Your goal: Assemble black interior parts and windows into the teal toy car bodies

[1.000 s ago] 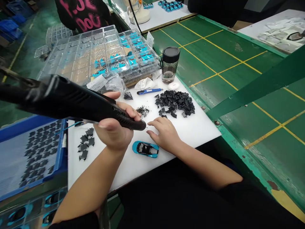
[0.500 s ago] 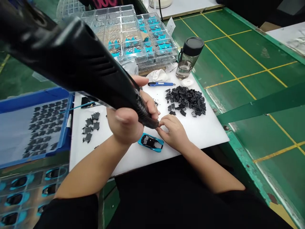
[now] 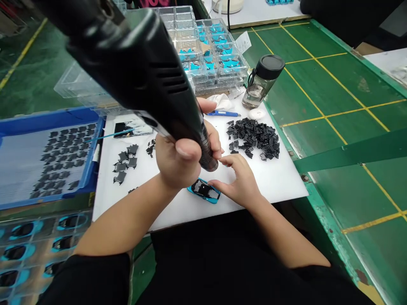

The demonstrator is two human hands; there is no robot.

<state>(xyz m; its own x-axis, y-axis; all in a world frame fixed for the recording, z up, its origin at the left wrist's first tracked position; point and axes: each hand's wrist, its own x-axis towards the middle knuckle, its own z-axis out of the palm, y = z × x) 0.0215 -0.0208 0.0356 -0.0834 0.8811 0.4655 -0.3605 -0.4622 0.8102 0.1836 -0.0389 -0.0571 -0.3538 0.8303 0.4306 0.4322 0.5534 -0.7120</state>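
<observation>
My left hand [image 3: 179, 163] is wrapped around the lower grip of a black electric screwdriver [image 3: 159, 80], which slants down from the upper left, its ribbed nose low over the table. Just beyond that nose is my right hand [image 3: 240, 182], thumb and forefinger spread, with nothing visible between them. Its thumb tip is by the rear of a small blue-and-black toy car [image 3: 205, 190] on the white table top [image 3: 178, 212]. The screwdriver's bit and its contact point cannot be made out.
Right of my hands lies a heap of black plastic parts [image 3: 254, 137]. A drink bottle [image 3: 263, 80] and blue pen-like tool [image 3: 224, 113] are behind. More black parts [image 3: 127, 163] lie left, beside a blue tray [image 3: 51, 201]. Clear compartment trays [image 3: 219, 51] stand at the back.
My right thumb and forefinger have parted, the thumb dropping toward the toy car. The screwdriver stands steeper and further right in view, still in my left hand. The whole view has shifted slightly.
</observation>
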